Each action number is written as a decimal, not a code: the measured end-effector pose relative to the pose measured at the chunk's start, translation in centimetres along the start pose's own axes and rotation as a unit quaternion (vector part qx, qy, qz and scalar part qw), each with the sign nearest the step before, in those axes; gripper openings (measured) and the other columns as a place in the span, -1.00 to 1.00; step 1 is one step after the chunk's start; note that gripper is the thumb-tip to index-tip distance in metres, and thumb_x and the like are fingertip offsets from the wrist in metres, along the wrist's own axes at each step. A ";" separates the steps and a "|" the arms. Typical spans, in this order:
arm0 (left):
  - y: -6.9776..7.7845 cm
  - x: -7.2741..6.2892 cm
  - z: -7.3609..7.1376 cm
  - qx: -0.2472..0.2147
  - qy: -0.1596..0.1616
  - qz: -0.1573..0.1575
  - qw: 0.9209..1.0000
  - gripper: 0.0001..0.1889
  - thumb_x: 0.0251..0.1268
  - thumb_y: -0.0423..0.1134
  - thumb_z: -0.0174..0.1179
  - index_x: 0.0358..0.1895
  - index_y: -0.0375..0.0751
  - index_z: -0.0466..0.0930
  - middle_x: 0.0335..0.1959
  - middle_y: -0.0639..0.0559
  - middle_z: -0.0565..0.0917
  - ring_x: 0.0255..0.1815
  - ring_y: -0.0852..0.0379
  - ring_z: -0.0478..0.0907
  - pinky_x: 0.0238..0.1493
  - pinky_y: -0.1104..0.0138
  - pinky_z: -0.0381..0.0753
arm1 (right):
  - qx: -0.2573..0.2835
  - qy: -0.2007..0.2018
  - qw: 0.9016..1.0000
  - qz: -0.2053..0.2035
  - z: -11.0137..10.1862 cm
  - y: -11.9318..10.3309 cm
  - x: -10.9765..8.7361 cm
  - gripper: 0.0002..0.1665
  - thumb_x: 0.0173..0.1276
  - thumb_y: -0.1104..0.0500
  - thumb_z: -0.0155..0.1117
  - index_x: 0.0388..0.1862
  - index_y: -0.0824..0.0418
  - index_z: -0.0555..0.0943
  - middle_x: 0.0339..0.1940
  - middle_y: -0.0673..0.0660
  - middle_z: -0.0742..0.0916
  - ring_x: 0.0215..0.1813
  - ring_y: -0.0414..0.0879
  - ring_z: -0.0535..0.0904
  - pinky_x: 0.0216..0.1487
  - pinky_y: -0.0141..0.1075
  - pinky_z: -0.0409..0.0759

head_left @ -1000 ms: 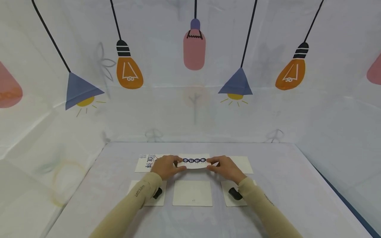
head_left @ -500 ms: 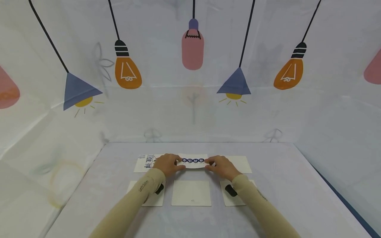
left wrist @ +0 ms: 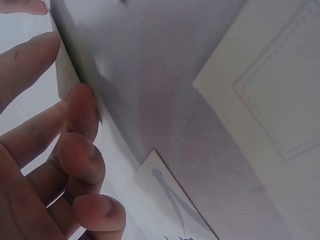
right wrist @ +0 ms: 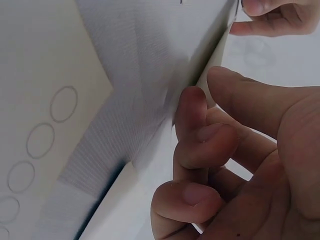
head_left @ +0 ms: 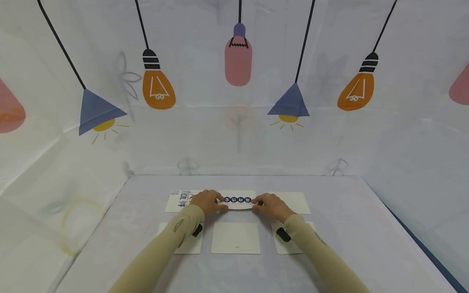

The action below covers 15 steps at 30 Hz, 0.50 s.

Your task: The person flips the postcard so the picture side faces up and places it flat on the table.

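Observation:
Both hands hold one white sheet of paper, printed with a row of dark blue round characters, at the back middle of the table. My left hand pinches its left end between thumb and fingers. At the right end, my right hand pinches it likewise. The sheet's near edge bows and stands raised above the table. In the left wrist view the left thumb lies on one face of the paper, with fingers on the other. The right wrist view shows the right thumb against the paper's edge.
A card with blue characters lies at back left, a plain card at back right. Nearer me lie a blank-looking middle card and two side cards, partly covered by the sleeves. A lamp-printed sheet walls the back.
The sheet's printed near edge has tipped slightly down and toward me. Both hands keep their grip and have barely shifted.

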<state>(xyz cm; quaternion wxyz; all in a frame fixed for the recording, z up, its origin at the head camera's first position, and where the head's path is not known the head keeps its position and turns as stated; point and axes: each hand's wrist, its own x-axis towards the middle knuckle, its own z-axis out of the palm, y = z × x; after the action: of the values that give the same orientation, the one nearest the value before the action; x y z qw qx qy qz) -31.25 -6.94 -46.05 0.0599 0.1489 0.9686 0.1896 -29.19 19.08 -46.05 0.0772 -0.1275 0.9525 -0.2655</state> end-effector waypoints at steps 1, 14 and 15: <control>0.0 0.1 0.1 0.001 0.000 -0.001 1.000 -0.54 0.16 0.22 0.41 0.02 0.05 0.78 0.06 0.01 0.74 -0.07 0.01 0.68 -0.26 0.24 0.61 | 0.001 -0.002 1.000 0.001 0.0 0.0 0.0 -0.68 0.42 0.11 0.37 0.09 0.18 0.73 -0.12 0.05 0.75 0.01 -0.03 0.61 0.18 -0.01 0.52; -0.1 0.5 0.2 -0.005 -0.010 -0.013 1.000 -0.55 0.11 0.21 0.46 -0.01 0.06 0.78 0.08 0.00 0.73 0.08 -0.07 0.65 -0.05 0.11 0.62 | -0.006 -0.001 1.000 0.004 0.2 0.1 0.1 -0.68 0.38 0.11 0.40 0.08 0.16 0.74 -0.17 0.03 0.74 -0.09 -0.10 0.60 0.09 -0.05 0.56; -0.1 0.5 0.2 -0.003 -0.011 -0.012 1.000 -0.55 0.11 0.21 0.45 -0.01 0.06 0.78 0.08 0.00 0.73 0.08 -0.08 0.65 -0.05 0.11 0.62 | -0.006 -0.001 1.000 0.005 0.3 0.2 0.1 -0.68 0.38 0.11 0.41 0.07 0.16 0.74 -0.17 0.03 0.74 -0.10 -0.11 0.60 0.08 -0.06 0.56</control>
<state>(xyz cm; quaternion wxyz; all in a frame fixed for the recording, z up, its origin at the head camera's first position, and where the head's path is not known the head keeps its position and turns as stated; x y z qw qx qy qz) -31.71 -6.81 -46.35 0.0735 0.1387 0.9690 0.1906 -29.22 19.07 -46.36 0.0783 -0.1238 0.9546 -0.2593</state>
